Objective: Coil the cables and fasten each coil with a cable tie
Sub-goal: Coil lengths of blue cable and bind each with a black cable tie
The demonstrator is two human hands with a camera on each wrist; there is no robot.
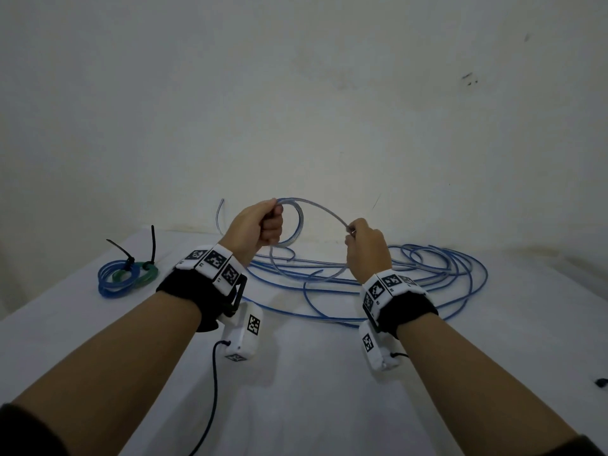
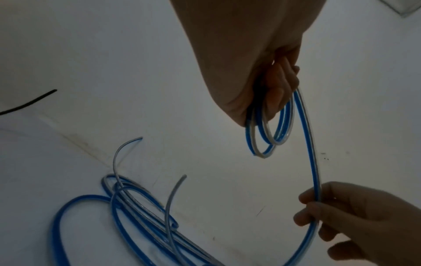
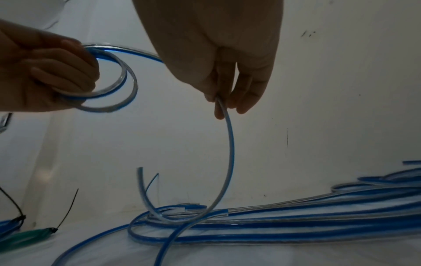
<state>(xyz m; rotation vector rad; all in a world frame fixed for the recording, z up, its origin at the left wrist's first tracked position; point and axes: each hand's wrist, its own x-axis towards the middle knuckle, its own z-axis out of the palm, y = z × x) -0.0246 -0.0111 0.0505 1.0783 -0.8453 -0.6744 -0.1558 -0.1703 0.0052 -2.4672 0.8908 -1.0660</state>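
Head view – left hand [image 1: 255, 227] grips coil [image 1: 289, 222] – right hand [image 1: 365, 250] pinches cable [image 1: 324, 210]

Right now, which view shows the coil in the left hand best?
Right wrist: the coil faces the camera, loops distinct, left hand gripping it. Left wrist sees it edge-on under the palm. Head view shows it small.

Both my forearms reach forward, raised. My left hand [image 1: 255, 227] is fisted, fingers curled tight; my right hand [image 1: 367, 246] pinches with thumb and fingertips, wrist slightly lower.
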